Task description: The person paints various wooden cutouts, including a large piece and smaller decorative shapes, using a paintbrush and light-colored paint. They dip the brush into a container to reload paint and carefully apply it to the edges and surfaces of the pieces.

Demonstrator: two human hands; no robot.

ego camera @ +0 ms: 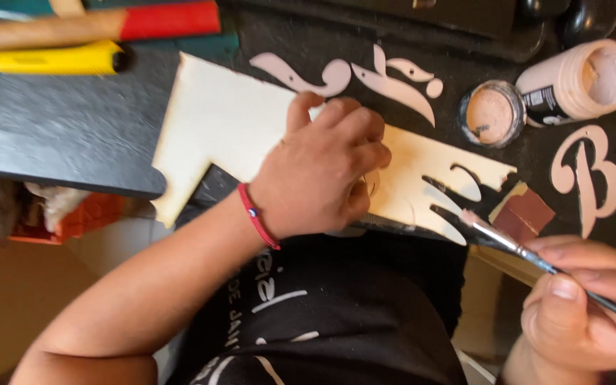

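Now left hand (pixel 319 171) flat, pressing pale cutout board (pixel 229 121); right hand (pixel 582 306) pinching paintbrush (pixel 529 253); open pink paint jar (pixel 579 80) beyond.

black worktable (pixel 73 135), pale floor (pixel 8 299)

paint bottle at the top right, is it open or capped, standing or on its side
Open and on its side: the paint bottle shows its uncapped mouth sideways, and its lid lies apart beside it, inside up.

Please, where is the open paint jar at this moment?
In the head view, the open paint jar lies on its side at the upper right of the dark table, beside its round lid.
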